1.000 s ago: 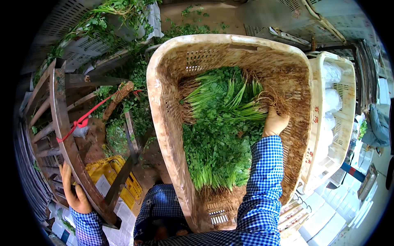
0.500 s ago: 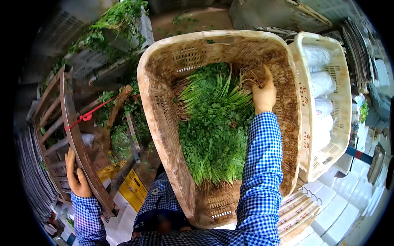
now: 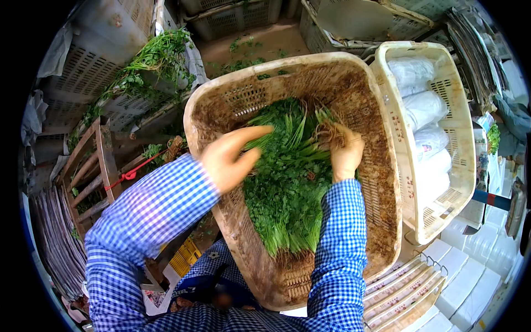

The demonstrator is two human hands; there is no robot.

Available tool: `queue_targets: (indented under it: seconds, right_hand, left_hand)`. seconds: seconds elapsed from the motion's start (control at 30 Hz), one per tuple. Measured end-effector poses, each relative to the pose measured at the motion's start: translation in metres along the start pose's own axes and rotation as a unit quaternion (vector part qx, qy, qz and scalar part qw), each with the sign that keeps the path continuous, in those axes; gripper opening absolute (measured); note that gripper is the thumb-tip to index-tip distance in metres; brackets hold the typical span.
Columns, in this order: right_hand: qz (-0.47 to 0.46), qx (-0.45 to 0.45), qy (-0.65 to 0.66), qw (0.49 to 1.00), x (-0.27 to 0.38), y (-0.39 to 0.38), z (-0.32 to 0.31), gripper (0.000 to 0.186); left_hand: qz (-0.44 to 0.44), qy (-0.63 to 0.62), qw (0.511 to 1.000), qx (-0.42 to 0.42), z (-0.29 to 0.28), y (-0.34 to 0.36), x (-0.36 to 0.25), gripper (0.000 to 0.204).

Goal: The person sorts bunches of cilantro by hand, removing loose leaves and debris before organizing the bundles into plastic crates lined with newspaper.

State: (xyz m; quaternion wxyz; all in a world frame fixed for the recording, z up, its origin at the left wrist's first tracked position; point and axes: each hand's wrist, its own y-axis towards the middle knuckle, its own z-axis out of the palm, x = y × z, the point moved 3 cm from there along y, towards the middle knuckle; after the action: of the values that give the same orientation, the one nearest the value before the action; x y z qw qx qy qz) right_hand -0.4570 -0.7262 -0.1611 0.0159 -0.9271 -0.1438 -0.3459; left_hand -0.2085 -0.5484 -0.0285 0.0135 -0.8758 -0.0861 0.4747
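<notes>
Head view: one left hand (image 3: 225,159) spread, one right hand (image 3: 347,155) apparently gripping roots (image 3: 327,133) in one stained crate (image 3: 380,218).

At the right, a white perforated crate (image 3: 408,188) holds plastic-wrapped bundles (image 3: 425,109), and white boxes (image 3: 469,281) sit at the lower right. At the left, a red strap (image 3: 129,175) crosses a brown frame (image 3: 107,157), near a pile of flat sheets (image 3: 53,238). Grey crates (image 3: 91,69) stand at the upper left; part of a yellow crate (image 3: 185,256) shows lower down

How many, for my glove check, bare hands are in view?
2: left hand above the dirty cream plastic basket; right hand inside it at stringy brown roots. Others may be hidden.
</notes>
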Motion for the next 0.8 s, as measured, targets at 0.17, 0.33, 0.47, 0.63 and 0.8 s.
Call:
queue_targets:
  seconds: [0.17, 0.33, 0.47, 0.63, 0.8]
  right_hand:
    - [-0.101, -0.115, -0.023, 0.988, -0.005, -0.029, -0.003, 0.032]
    - [-0.139, -0.132, 0.029, 0.981, 0.003, -0.033, -0.016, 0.03]
    - [-0.112, -0.115, 0.08, 0.984, 0.0, -0.042, -0.015, 0.031]
    - [-0.113, -0.112, 0.026, 0.987, -0.007, -0.059, -0.015, 0.033]
    - [-0.087, -0.101, 0.021, 0.991, -0.008, -0.067, -0.015, 0.03]
  left_hand:
    - [-0.129, -0.119, 0.984, 0.014, 0.107, 0.086, 0.047, 0.038]
    - [-0.136, -0.171, 0.974, 0.057, 0.181, 0.125, 0.053, 0.034]
    - [-0.174, -0.272, 0.946, 0.04, 0.207, 0.154, 0.077, 0.033]
    - [-0.07, -0.308, 0.935, 0.159, 0.232, 0.182, 0.083, 0.036]
    - [0.157, 0.018, 0.974, 0.163, 0.24, 0.202, 0.113, 0.05]
